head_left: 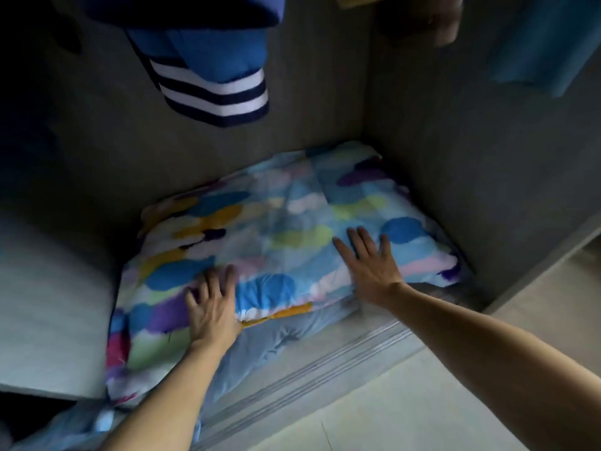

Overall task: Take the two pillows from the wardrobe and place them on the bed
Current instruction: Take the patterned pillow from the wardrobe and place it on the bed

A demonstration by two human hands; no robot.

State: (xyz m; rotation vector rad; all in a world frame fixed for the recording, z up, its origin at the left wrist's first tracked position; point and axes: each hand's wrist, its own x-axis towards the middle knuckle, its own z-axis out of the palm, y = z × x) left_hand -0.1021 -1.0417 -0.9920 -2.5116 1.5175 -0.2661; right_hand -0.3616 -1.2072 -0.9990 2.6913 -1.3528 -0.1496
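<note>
A pillow (pixel 283 229) in a bright cover with blue, yellow, green and purple blotches lies flat on the wardrobe floor. Under its front edge a pale blue pillow (pixel 270 343) shows, mostly hidden. My left hand (pixel 211 304) rests palm down on the near left part of the top pillow, fingers spread. My right hand (pixel 370 265) lies flat on its right part, fingers apart. Neither hand grips the fabric. The bed is out of view.
Grey wardrobe walls (pixel 439 141) close in behind and on the right. A blue garment with white stripes (pixel 214 83) hangs above the pillows, a teal cloth (pixel 546 53) at upper right. A sliding-door track (pixel 325 366) runs along the front, light floor tiles (pixel 406 402) beyond.
</note>
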